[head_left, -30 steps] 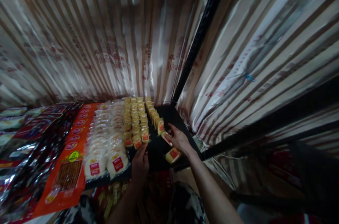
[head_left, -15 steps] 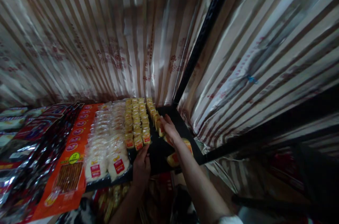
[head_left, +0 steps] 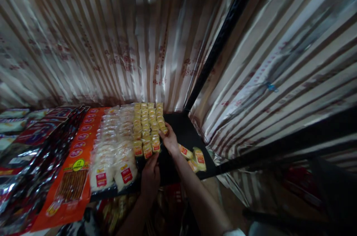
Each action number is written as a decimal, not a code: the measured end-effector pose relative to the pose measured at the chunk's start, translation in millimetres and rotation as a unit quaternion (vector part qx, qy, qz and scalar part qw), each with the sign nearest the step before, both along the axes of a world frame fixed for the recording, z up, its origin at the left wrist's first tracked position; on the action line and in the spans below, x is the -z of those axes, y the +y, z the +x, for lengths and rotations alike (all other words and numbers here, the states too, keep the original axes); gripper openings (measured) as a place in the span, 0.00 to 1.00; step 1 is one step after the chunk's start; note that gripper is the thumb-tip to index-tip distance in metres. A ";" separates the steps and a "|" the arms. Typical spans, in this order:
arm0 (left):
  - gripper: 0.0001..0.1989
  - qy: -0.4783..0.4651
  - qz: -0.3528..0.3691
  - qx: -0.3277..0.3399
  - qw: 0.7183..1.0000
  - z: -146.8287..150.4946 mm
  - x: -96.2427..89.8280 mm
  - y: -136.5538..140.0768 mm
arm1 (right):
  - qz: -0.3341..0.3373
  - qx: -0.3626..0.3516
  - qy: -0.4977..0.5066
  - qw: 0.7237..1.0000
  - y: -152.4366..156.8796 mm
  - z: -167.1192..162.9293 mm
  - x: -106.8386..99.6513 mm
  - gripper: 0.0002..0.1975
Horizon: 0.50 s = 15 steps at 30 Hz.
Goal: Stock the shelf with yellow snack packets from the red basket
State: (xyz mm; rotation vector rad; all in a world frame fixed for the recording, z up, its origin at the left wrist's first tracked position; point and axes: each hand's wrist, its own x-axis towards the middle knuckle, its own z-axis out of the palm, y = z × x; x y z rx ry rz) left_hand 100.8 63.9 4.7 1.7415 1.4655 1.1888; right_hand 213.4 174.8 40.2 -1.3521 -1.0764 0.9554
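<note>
Shifted leftward: the rightmost row of glossy yellow, red-labelled packets (head_left: 160, 118), left hand (head_left: 150, 173) and right hand (head_left: 170, 141) alongside, grip unclear.

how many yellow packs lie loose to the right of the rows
3: rightmost pack, lower pack at its left, upper pack above that; the right forearm may hide more.

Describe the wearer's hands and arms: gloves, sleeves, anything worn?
Left hand and right hand: no gloves; no rings or watch discernible in dim light. Left forearm and right forearm look bare; a pale sleeve edge shows on the right arm.
</note>
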 end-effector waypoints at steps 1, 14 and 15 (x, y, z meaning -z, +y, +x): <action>0.23 -0.002 0.001 -0.001 1.000 -0.1 0.0 0.1 | 0.008 -0.003 0.002 1.000 -2.1 -4.1 -1.3 0.28; 0.24 -0.002 -0.026 0.006 1.000 -0.4 -0.3 -0.7 | -0.031 0.026 -0.001 0.999 -20.2 -19.3 -4.9 0.35; 0.24 -0.001 -0.026 0.004 1.000 -0.6 -0.4 -0.6 | -0.033 0.018 0.019 0.999 -19.6 -17.4 -3.0 0.35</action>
